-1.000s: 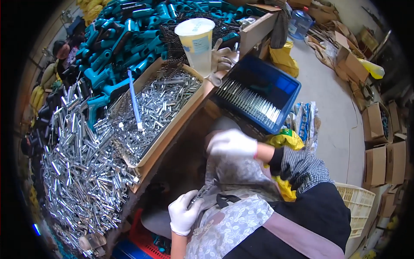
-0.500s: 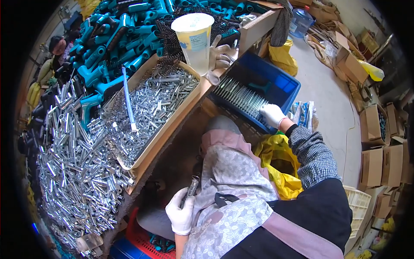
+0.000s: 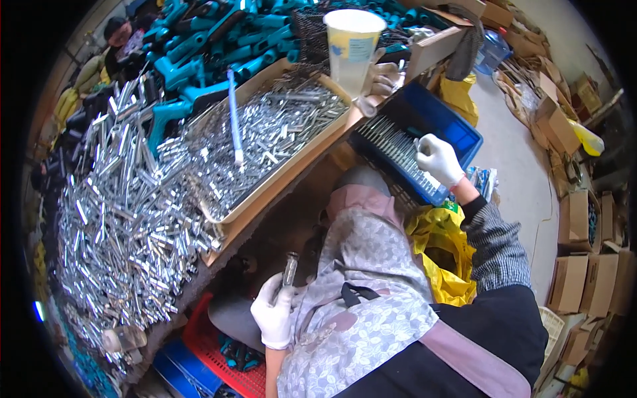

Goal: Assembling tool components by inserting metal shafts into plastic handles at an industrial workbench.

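Observation:
My left hand (image 3: 272,317), in a white glove, is closed around a short metal tube (image 3: 290,268) held upright above my lap. A wider rim shows at the tube's top end. My right hand (image 3: 438,161), gloved too, hovers over the near right part of a blue crate (image 3: 472,140). Its thumb and fingers are pinched together; anything between them is too small to make out. Thin metal rods (image 3: 398,147) lie side by side in a row inside that crate, just left of the right hand.
A cardboard tray (image 3: 219,217) of small metal parts, a heap of metal tubes (image 3: 126,245), teal plastic handles (image 3: 199,46) and a lidded cup (image 3: 355,53) crowd the bench. Below are a yellow bag (image 3: 451,278) and a red basket (image 3: 206,338). A person (image 3: 119,43) sits beyond.
My right hand has lifted off the rods, its fingers now curled in a pinch. My left hand still holds the tube, now turned more upright. The whole view has shifted slightly.

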Action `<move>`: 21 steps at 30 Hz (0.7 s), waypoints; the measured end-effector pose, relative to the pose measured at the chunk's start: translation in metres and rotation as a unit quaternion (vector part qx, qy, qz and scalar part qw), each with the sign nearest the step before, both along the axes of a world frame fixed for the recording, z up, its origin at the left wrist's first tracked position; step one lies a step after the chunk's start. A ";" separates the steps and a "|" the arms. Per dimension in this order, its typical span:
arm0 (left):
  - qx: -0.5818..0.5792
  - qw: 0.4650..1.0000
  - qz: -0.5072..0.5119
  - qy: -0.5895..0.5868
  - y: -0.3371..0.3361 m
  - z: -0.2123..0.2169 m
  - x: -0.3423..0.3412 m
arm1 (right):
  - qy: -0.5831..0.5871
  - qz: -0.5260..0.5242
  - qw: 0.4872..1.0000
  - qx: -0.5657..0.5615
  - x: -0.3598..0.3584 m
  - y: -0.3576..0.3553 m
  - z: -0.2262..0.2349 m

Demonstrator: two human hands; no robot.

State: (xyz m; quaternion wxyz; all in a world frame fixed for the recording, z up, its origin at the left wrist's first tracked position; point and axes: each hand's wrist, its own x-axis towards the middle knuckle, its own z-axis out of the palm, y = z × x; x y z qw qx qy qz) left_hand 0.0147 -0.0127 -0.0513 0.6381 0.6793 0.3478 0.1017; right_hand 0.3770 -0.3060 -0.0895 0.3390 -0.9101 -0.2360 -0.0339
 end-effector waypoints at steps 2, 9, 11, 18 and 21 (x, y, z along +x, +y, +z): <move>-0.025 0.999 0.021 0.015 0.000 0.001 0.002 | 0.277 0.022 0.911 0.305 -0.035 0.041 0.032; 0.128 0.990 0.029 -0.056 0.005 0.019 0.001 | 0.644 0.245 0.563 0.456 -0.178 0.170 0.036; 0.119 0.983 0.107 -0.094 0.007 0.026 -0.010 | 0.704 0.284 0.485 0.434 -0.196 0.188 0.034; 0.027 0.977 0.201 -0.074 0.023 0.036 -0.042 | 0.646 0.349 0.636 0.237 -0.210 0.201 0.063; -0.011 0.976 0.206 -0.072 0.023 0.041 -0.040 | 0.515 0.389 0.743 0.174 -0.212 0.203 0.062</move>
